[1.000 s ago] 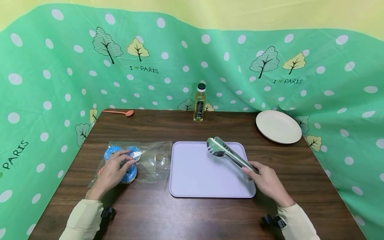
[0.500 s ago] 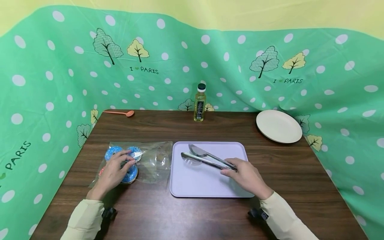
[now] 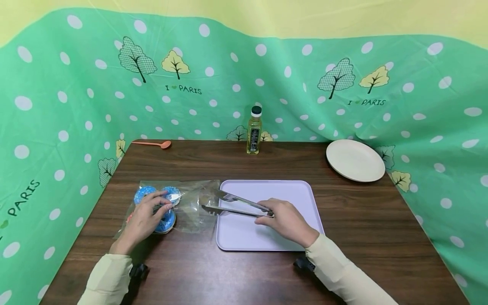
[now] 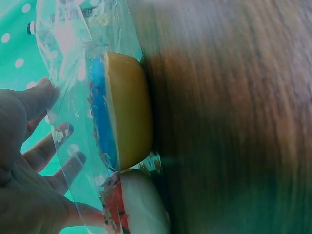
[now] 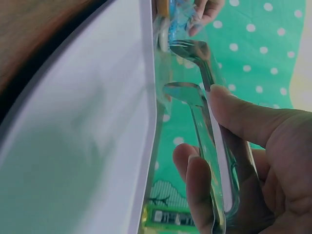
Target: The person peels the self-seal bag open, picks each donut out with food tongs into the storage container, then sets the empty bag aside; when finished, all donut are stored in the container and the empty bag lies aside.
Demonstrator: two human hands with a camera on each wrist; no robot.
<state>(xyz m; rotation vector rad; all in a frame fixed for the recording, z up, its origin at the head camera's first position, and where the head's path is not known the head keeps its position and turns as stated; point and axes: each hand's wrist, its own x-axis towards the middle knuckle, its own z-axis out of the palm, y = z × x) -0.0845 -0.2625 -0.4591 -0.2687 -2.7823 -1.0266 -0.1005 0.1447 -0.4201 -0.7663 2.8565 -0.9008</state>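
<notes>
In the head view my left hand (image 3: 146,216) lies over a clear plastic bag (image 3: 194,203) on the left of the table. Blue-iced doughnuts (image 3: 165,222) with sprinkles sit inside it. The left wrist view brings out spread, slightly bent fingers against the film, beside one blue-topped doughnut (image 4: 129,112) and a red-topped one (image 4: 117,200). Metal serving tongs (image 3: 240,212) are gripped by my right hand (image 3: 284,220) above a pale purple tray (image 3: 267,239). Their two arms stand apart, with the tips over the bag's right end and nothing between them.
A bottle of yellow liquid (image 3: 253,133) with a dark cap stands at the back. An orange spoon (image 3: 164,145) lies at the back left. At the back right is a white oval plate (image 3: 354,161), beside the polka-dot cloth (image 3: 434,127).
My right hand has carried the tongs leftward across the tray to the bag, and their arms have spread apart. My left hand stays in place over the doughnuts.
</notes>
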